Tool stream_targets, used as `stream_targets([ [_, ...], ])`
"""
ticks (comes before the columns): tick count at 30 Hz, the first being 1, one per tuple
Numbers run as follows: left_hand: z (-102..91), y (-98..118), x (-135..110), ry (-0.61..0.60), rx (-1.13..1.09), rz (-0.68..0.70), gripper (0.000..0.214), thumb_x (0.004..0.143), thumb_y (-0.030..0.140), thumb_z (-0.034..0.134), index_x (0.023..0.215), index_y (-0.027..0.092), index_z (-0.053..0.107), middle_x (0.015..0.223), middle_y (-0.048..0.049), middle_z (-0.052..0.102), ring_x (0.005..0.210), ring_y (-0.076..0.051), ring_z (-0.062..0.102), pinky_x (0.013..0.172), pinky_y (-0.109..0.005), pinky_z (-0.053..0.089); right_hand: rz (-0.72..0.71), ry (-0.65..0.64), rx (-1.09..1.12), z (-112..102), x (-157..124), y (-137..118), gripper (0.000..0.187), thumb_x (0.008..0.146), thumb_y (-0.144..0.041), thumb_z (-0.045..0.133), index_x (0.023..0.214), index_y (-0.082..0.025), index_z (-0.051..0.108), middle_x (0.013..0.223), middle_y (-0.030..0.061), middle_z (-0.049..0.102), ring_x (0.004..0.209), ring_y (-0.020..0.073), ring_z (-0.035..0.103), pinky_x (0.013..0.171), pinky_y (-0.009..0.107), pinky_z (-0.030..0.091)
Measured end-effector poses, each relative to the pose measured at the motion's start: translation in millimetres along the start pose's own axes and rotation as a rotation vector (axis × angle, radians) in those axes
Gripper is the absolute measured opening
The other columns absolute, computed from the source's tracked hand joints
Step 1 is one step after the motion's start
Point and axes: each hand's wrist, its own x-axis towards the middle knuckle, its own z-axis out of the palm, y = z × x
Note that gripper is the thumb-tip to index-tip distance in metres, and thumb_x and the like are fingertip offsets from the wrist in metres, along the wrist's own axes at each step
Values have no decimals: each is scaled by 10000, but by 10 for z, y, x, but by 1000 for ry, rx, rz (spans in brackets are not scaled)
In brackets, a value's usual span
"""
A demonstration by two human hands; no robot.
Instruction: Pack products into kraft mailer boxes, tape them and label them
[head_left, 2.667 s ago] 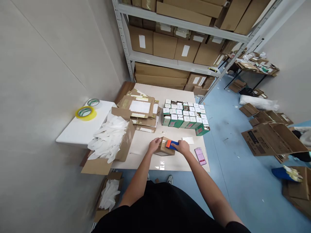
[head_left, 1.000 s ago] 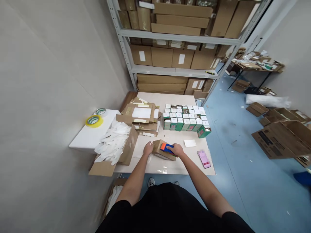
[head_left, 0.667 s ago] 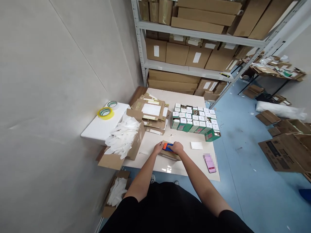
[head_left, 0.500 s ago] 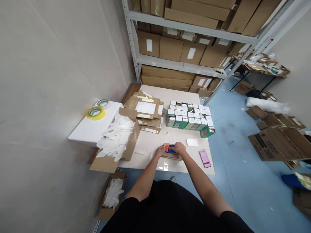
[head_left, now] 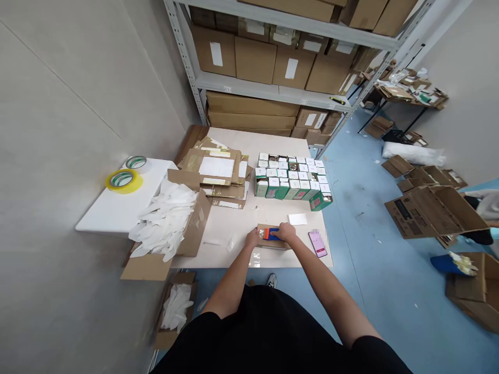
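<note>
A small cardboard box [head_left: 275, 246] lies near the front edge of the table. My right hand [head_left: 287, 232] is closed around a blue tape dispenser [head_left: 274, 234] with an orange front, which rests on the box's top. At the box's left end, my left hand [head_left: 252, 238] grips its edge. Shiny clear tape [head_left: 261, 234] shows on the cardboard between that hand and the orange part. Behind the box lies a white card or pad [head_left: 297, 219], and to the right is a pink-screened phone [head_left: 317, 244].
Small green-and-white boxes [head_left: 290, 176] stand in rows at the back right of the table [head_left: 230, 218]. Flattened cardboard [head_left: 217, 167] is piled left of them. An open carton of white sheets [head_left: 167, 213] and tape rolls [head_left: 124, 181] are further left. Someone [head_left: 489, 205] is at the far right.
The tape dispenser has shifted slightly right along the box, away from my left hand, and more tape shows between them. My view has turned, bringing a person in at the right.
</note>
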Motion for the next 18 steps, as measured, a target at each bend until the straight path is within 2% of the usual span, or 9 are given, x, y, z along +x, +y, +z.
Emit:
stream_targets([
  [6, 11, 57, -27, 1, 35, 1, 453, 1065, 431, 313, 1263, 240, 672, 1215, -114, 756, 1132, -286, 698, 952, -360, 505, 183, 64, 4, -130, -93, 1263, 552, 790, -650, 783, 1016, -149, 729, 1026, 153, 772, 927, 272, 744, 726, 290, 534],
  [8, -1, 59, -24, 5, 35, 3, 460, 1062, 456, 319, 1260, 242, 675, 1222, -110, 755, 1143, -284, 699, 968, -357, 502, 236, 85, 31, -129, -148, 1538, 495, 798, -637, 786, 952, -171, 725, 956, 128, 774, 863, 250, 738, 711, 287, 527],
  [11, -28, 57, -14, 15, 29, 4, 473, 1049, 494, 347, 1257, 238, 685, 1229, -122, 754, 1149, -304, 701, 978, -373, 504, 235, 78, 49, -83, -180, 1667, 462, 811, -629, 777, 898, -180, 712, 953, 118, 772, 850, 234, 729, 699, 279, 515],
  [18, -227, 51, -35, 22, 11, 14, 409, 1047, 451, 409, 1201, 242, 726, 1193, -78, 776, 1140, -273, 710, 955, -332, 532, 212, 78, 78, -86, -216, 1546, 481, 802, -640, 776, 904, -172, 736, 1017, 128, 777, 898, 245, 735, 691, 262, 489],
])
